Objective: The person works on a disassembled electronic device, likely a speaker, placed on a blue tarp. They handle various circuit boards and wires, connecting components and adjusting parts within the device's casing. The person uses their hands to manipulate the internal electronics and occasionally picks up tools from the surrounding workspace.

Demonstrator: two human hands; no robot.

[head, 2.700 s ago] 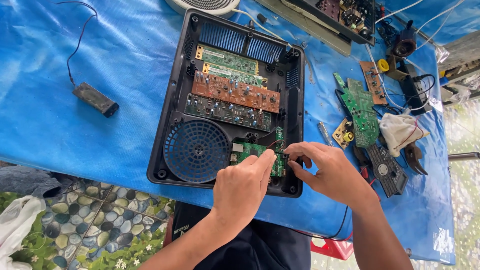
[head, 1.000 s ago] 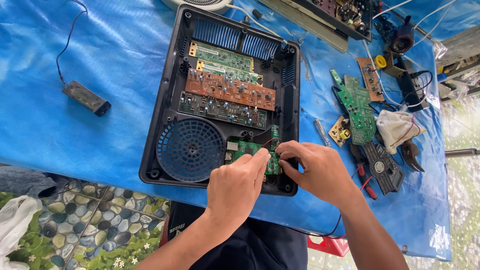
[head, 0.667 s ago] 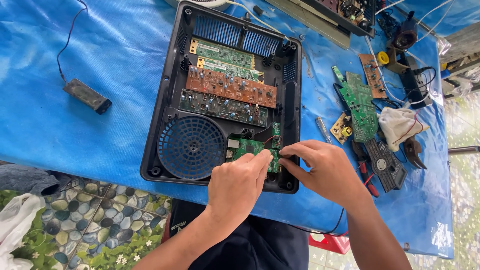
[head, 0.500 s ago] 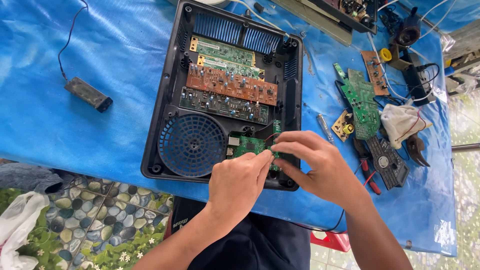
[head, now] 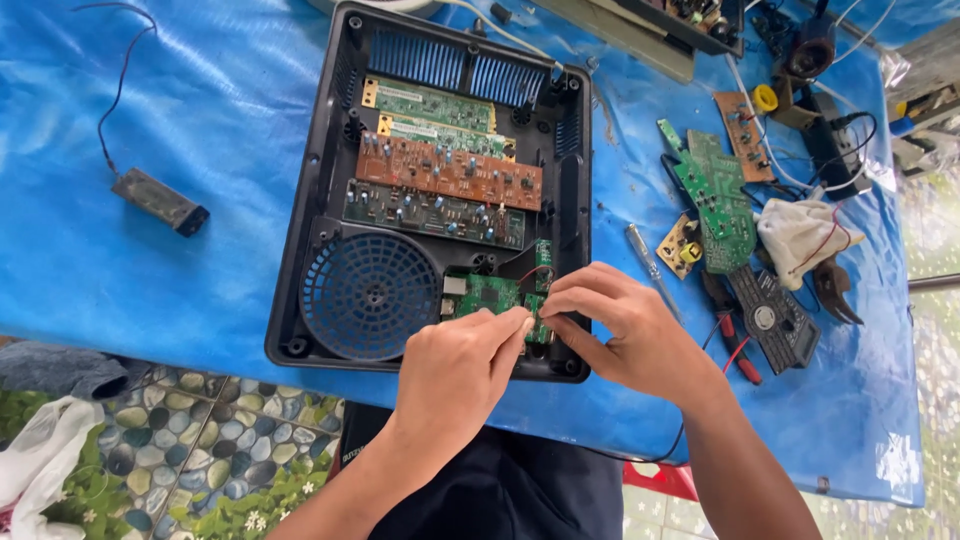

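Both hands are pinching a small green circuit board [head: 497, 297] at the near right corner of the open black casing [head: 320, 230]: left hand [head: 462, 365] fingers narrowed on it, right hand [head: 625, 335] gripping its right edge. A screwdriver [head: 650, 268] is lying just right.

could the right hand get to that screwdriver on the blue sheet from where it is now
Probably yes. The screwdriver lies bare on the blue sheet just outside the black case, close beside the right hand, and nothing lies over it. The hand would first have to leave the small green board.
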